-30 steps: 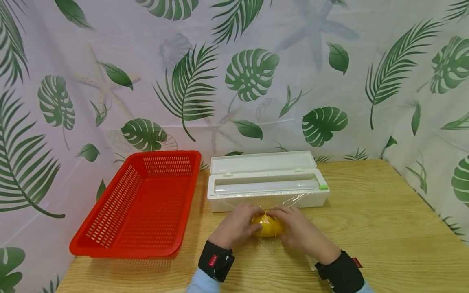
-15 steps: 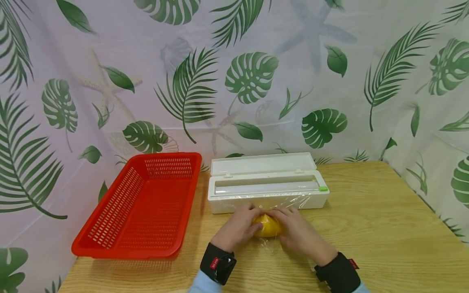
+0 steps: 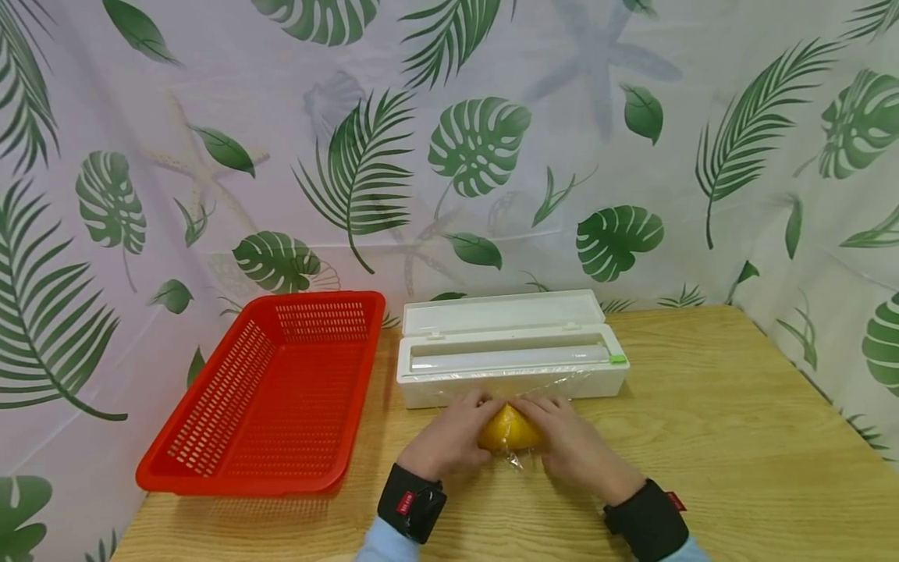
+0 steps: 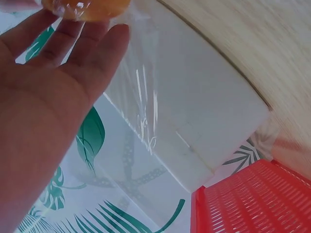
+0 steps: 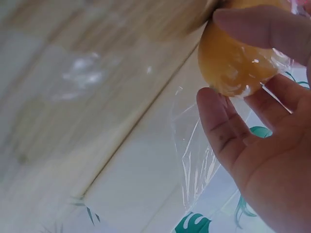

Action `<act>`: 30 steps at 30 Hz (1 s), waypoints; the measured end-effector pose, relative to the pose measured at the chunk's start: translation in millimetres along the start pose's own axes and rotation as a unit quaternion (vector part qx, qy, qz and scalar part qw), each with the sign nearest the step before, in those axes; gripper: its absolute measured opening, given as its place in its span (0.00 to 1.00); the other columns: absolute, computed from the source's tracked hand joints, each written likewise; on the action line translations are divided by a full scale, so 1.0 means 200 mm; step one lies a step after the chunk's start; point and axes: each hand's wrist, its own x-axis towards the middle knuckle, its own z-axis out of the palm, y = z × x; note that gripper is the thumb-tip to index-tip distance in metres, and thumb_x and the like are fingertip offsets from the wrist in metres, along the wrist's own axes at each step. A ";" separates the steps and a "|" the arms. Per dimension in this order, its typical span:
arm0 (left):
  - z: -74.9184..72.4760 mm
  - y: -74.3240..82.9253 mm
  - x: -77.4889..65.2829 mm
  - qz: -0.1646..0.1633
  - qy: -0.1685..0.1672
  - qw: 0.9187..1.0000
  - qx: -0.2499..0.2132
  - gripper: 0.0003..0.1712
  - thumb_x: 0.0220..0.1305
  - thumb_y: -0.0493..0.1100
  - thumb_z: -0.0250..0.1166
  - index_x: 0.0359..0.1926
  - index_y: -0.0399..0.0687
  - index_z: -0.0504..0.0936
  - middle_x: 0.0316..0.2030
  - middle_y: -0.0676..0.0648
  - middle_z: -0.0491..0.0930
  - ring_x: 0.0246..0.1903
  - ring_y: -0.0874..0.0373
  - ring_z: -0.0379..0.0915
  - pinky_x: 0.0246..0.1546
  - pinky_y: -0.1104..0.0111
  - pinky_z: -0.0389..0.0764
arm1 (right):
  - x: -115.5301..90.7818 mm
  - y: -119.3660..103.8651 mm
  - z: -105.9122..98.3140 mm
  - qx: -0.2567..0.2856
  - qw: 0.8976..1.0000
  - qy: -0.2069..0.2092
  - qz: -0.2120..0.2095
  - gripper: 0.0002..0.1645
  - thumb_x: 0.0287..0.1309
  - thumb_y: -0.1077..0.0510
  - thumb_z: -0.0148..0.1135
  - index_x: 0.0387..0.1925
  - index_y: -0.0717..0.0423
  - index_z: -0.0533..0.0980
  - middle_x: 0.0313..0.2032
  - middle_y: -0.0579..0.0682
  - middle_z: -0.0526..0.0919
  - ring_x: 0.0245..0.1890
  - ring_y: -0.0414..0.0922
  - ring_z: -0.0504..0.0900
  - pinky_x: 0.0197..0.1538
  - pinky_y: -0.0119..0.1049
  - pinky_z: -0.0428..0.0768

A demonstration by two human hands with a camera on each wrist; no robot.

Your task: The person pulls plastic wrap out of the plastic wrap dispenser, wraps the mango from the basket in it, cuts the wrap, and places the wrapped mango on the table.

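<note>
A yellow-orange fruit (image 3: 511,431) is held just above or on the tabletop (image 3: 716,421), directly in front of a long white box; whether it touches the wood is hard to tell. Clear plastic film (image 5: 192,150) wraps the fruit, with a crumpled end below it on the person's side. The left hand (image 3: 445,439) clasps the fruit from the left and the right hand (image 3: 577,450) from the right, fingertips nearly meeting over the top. More film stretches between the fruit and the front of the box (image 3: 605,382). Inside the box lies a pale roll (image 3: 506,360); a small green tab (image 3: 618,359) sits at its right end, and the lid (image 3: 502,312) is tipped back. To the left of the box stands a red plastic basket (image 3: 246,485) with slotted sides. Each wrist wears a black band, left (image 3: 421,515) and right (image 3: 646,519), each with a red label; the left label's (image 3: 405,503) pale lettering is too blurred to read. Light blue sleeves (image 3: 388,544) show below. Behind everything hangs a white curtain (image 3: 548,117) printed with green leaves, starfish and shells.
</note>
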 end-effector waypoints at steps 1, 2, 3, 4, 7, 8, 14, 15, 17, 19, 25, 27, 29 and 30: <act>0.01 0.00 0.00 -0.004 0.001 1.000 0.005 0.43 0.43 0.38 0.72 0.62 0.49 0.66 0.52 0.46 0.69 0.47 0.56 0.66 0.50 0.63 0.75 | 0.00 0.00 0.00 0.000 1.000 -0.003 0.003 0.47 0.31 0.77 0.66 0.60 0.54 0.67 0.56 0.55 0.73 0.52 0.52 0.67 0.50 0.51 0.77; 0.02 0.00 0.01 -0.007 0.003 1.000 0.012 0.43 0.42 0.39 0.73 0.62 0.48 0.65 0.52 0.46 0.69 0.48 0.55 0.65 0.51 0.62 0.74 | 0.00 0.00 0.00 -0.001 1.000 -0.006 0.006 0.47 0.31 0.77 0.66 0.60 0.54 0.66 0.57 0.55 0.73 0.52 0.52 0.67 0.50 0.52 0.76; 0.03 0.00 0.01 -0.010 0.007 1.000 0.021 0.43 0.42 0.39 0.73 0.62 0.48 0.65 0.53 0.46 0.69 0.48 0.55 0.65 0.51 0.61 0.74 | 0.01 0.00 0.00 -0.004 1.000 -0.009 0.008 0.48 0.31 0.77 0.66 0.60 0.54 0.65 0.57 0.55 0.73 0.51 0.52 0.67 0.50 0.52 0.76; 0.04 -0.01 0.02 -0.012 0.012 0.999 0.032 0.43 0.42 0.40 0.73 0.62 0.47 0.65 0.53 0.45 0.70 0.49 0.54 0.65 0.52 0.61 0.73 | 0.01 0.00 0.00 -0.006 1.000 -0.011 0.010 0.49 0.31 0.77 0.66 0.61 0.54 0.65 0.57 0.55 0.72 0.51 0.52 0.67 0.51 0.52 0.76; 0.07 -0.01 0.03 -0.012 0.030 0.998 0.060 0.42 0.42 0.42 0.74 0.60 0.44 0.65 0.53 0.44 0.70 0.52 0.52 0.64 0.55 0.60 0.71 | 0.02 0.00 0.01 -0.014 1.000 -0.011 0.011 0.49 0.33 0.76 0.67 0.63 0.54 0.63 0.57 0.55 0.73 0.50 0.52 0.68 0.50 0.51 0.76; 0.07 -0.01 0.03 -0.012 0.037 0.997 0.065 0.42 0.43 0.42 0.74 0.60 0.43 0.66 0.54 0.44 0.70 0.52 0.51 0.63 0.55 0.60 0.71 | 0.02 0.00 0.01 -0.015 1.000 -0.009 0.010 0.49 0.34 0.75 0.67 0.63 0.54 0.63 0.57 0.55 0.73 0.50 0.52 0.68 0.50 0.51 0.76; 0.09 -0.02 0.04 -0.028 0.051 0.997 0.043 0.38 0.45 0.42 0.73 0.59 0.45 0.67 0.54 0.45 0.69 0.52 0.53 0.63 0.55 0.61 0.71 | 0.05 0.00 0.03 -0.011 1.000 0.006 0.010 0.42 0.40 0.64 0.71 0.61 0.54 0.65 0.54 0.54 0.75 0.48 0.52 0.69 0.50 0.51 0.76; 0.09 -0.03 0.04 -0.029 0.049 0.998 0.036 0.38 0.45 0.41 0.73 0.59 0.45 0.67 0.53 0.45 0.69 0.52 0.53 0.63 0.54 0.61 0.72 | 0.06 0.00 0.03 -0.008 1.000 0.005 0.013 0.42 0.40 0.63 0.72 0.60 0.54 0.66 0.54 0.54 0.75 0.48 0.52 0.69 0.50 0.51 0.76; 0.08 -0.03 0.04 -0.030 0.046 0.998 0.023 0.38 0.46 0.42 0.72 0.59 0.46 0.67 0.53 0.45 0.69 0.51 0.54 0.63 0.53 0.62 0.73 | 0.06 0.01 0.03 0.002 1.000 0.001 0.022 0.42 0.39 0.62 0.73 0.59 0.54 0.66 0.54 0.55 0.75 0.49 0.53 0.69 0.50 0.52 0.76; 0.08 -0.04 0.04 -0.025 0.046 0.999 0.013 0.37 0.46 0.41 0.72 0.59 0.45 0.68 0.53 0.44 0.69 0.50 0.54 0.63 0.52 0.62 0.73 | 0.07 0.01 0.02 0.018 0.999 -0.003 0.037 0.42 0.39 0.61 0.73 0.59 0.53 0.66 0.53 0.54 0.76 0.49 0.53 0.69 0.50 0.53 0.76; 0.07 -0.06 0.03 -0.012 0.043 0.999 -0.022 0.34 0.48 0.42 0.71 0.58 0.44 0.69 0.54 0.43 0.69 0.48 0.55 0.64 0.50 0.63 0.74 | 0.08 0.04 0.02 0.081 0.994 -0.007 0.071 0.39 0.37 0.57 0.75 0.54 0.54 0.68 0.47 0.54 0.76 0.46 0.50 0.71 0.48 0.51 0.76; 0.06 -0.07 0.03 -0.008 0.042 0.999 -0.034 0.34 0.48 0.41 0.71 0.57 0.43 0.69 0.54 0.43 0.69 0.48 0.56 0.64 0.51 0.63 0.74 | 0.09 0.05 0.02 0.106 0.992 -0.005 0.062 0.36 0.37 0.55 0.75 0.51 0.53 0.70 0.45 0.52 0.76 0.45 0.47 0.71 0.48 0.49 0.76; 0.06 -0.07 0.03 -0.009 0.041 0.998 -0.045 0.36 0.47 0.40 0.71 0.57 0.41 0.67 0.53 0.42 0.70 0.48 0.56 0.65 0.52 0.63 0.73 | 0.09 0.07 0.02 0.129 0.991 0.000 0.048 0.34 0.35 0.55 0.76 0.49 0.50 0.71 0.43 0.48 0.77 0.43 0.44 0.72 0.47 0.47 0.76; 0.06 -0.07 0.03 -0.010 0.040 0.998 -0.051 0.36 0.47 0.40 0.71 0.57 0.40 0.67 0.52 0.42 0.71 0.47 0.56 0.65 0.52 0.63 0.73 | 0.10 0.07 0.02 0.139 0.990 0.003 0.039 0.34 0.34 0.56 0.76 0.48 0.50 0.72 0.43 0.48 0.78 0.42 0.43 0.73 0.47 0.46 0.76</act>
